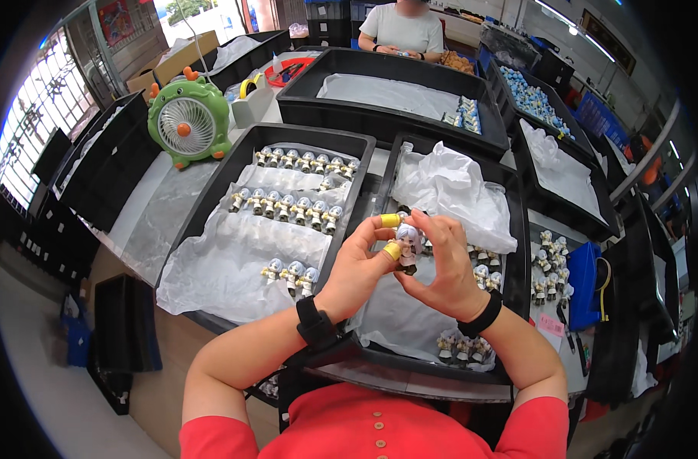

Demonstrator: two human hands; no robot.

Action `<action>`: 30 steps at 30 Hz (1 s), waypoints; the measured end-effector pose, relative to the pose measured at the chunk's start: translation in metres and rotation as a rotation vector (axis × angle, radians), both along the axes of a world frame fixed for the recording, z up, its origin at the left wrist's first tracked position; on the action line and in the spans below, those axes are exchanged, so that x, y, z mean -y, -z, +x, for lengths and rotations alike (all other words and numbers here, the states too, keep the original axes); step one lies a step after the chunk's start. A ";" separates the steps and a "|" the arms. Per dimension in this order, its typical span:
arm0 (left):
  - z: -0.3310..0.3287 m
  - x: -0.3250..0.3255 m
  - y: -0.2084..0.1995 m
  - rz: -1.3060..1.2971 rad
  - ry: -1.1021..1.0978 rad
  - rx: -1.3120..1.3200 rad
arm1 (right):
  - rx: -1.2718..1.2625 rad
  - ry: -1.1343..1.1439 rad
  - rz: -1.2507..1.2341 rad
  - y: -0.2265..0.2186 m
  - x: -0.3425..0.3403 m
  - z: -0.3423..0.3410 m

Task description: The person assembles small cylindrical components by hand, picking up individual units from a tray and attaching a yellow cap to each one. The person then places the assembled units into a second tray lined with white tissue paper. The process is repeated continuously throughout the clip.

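Between my two hands is a small figurine [407, 246] with pale lilac hair and a light outfit, upright above the right-hand black tray [519, 229]. My left hand [358, 264] pinches it from the left, with yellow finger cots on the thumb and forefinger. Curled around its right side, my right hand [450, 268] touches it with the fingertips. Under my hands, more figurines [462, 348] lie on white sheeting in that tray, partly hidden by my hands and crumpled paper [457, 187]. The left black tray [204, 205] holds rows of similar figurines [286, 206].
A green fan [187, 122] stands beyond the left tray. Further off is a large black tray [395, 115] with a few figurines, and a person [402, 30] behind it. At right are a loose cluster of figurines [549, 268], a blue bin [586, 287] and more trays.
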State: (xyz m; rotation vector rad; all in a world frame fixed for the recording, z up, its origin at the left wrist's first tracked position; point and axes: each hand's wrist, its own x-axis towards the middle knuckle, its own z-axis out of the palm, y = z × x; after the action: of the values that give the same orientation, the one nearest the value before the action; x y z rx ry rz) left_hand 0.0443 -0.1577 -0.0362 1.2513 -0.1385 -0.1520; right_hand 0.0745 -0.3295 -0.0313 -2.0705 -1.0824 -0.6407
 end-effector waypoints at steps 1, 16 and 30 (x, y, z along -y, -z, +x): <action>0.001 0.001 0.001 -0.044 0.024 -0.012 | 0.003 -0.003 0.011 0.001 0.001 0.000; 0.001 0.004 0.005 -0.390 0.352 -0.293 | -0.046 -0.078 0.053 0.006 -0.004 -0.005; 0.006 -0.002 0.007 -0.507 0.328 -0.347 | -0.265 -0.114 0.046 0.006 0.001 -0.004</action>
State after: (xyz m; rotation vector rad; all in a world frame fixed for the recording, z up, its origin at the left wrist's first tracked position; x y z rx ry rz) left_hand 0.0503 -0.1558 -0.0435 0.6755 -0.0735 -0.5780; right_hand 0.0709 -0.3302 -0.0374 -1.9717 -1.0131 -0.3202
